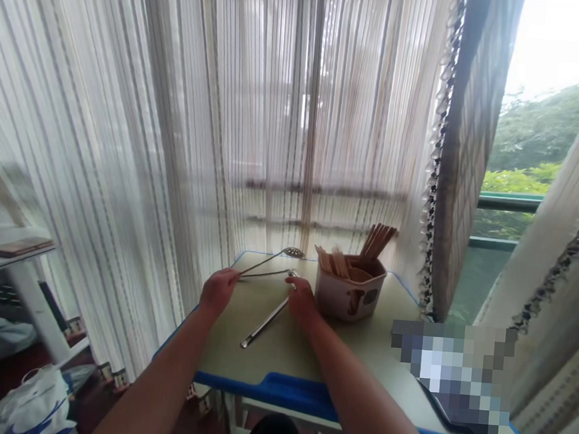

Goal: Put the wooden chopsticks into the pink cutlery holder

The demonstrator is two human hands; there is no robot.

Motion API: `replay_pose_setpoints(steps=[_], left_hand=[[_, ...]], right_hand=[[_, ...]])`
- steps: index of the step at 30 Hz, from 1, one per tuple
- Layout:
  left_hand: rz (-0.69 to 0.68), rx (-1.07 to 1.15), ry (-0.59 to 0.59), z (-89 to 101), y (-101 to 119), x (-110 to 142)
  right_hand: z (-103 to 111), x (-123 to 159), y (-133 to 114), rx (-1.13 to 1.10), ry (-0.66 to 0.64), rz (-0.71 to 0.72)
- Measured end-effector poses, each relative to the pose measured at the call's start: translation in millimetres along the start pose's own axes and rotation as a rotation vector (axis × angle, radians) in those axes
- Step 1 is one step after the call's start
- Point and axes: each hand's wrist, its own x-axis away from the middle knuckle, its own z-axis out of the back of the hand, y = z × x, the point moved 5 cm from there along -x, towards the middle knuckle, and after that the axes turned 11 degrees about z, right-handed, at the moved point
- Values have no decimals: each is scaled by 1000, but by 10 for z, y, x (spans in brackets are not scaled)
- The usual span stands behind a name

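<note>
My left hand [219, 290] is closed around the end of a long-handled metal skimmer [294, 251]. The skimmer's round perforated head points away to the right, above the table. A second thin metal handle [265, 274] also runs from my left hand toward my right; I cannot tell what tool it belongs to. My right hand [304, 297] grips a metal utensil [267, 321] near its far end. Its flat handle slants down to the left over the tabletop, and its head is mostly hidden at my fingers. Just right of that hand stands a pale utensil holder [330, 297].
Chopsticks [378, 243] and pale wooden sticks [333, 262] stand in the holder. The table [302, 365] has a blue rim. A blurred-out dark flat object [455, 410] lies at its right. Curtains [278, 109] hang behind; a white bag [39, 404] sits lower left.
</note>
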Motion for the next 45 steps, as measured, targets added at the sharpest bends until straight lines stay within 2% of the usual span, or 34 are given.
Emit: replay_pose_setpoints(steps=[4, 9, 11, 17, 20, 25, 27, 30, 32, 35, 40, 42, 45], left_hand=[[-26, 30, 0, 178, -146, 323], [-33, 129, -50, 206, -125, 573], [-92, 164, -71, 166, -43, 605], [-192, 150, -123, 63, 100, 640], [-201, 119, -134, 50, 113, 656], [-212, 64, -69, 76, 169, 665], [-207, 63, -33, 101, 219, 646], [-188, 96, 4, 144, 367, 593], [-182, 145, 1, 153, 539, 564], [-166, 236, -30, 98, 893, 571], [-87, 407, -92, -198, 1563, 733], [-54, 441, -142, -369, 1783, 794], [62, 428, -193, -613, 1972, 807]], right_hand=[[4, -23, -92, -143, 26, -51], [-120, 29, -152, -769, 139, -358], [-157, 48, -195, -861, 142, -399], [-147, 56, -342, -1110, 99, -340], [-121, 54, -403, -1110, 85, -302], [-36, 29, -578, -1019, 84, -209], [79, 0, -704, -952, 71, -118], [364, -43, -901, -859, 36, 4], [629, -65, -992, -797, 30, 55], [1105, -94, -1024, -734, 94, 64], [1815, -116, -935, -572, 149, 15], [2003, -105, -887, -543, 147, 3], [2211, -65, -777, -540, 173, -34]])
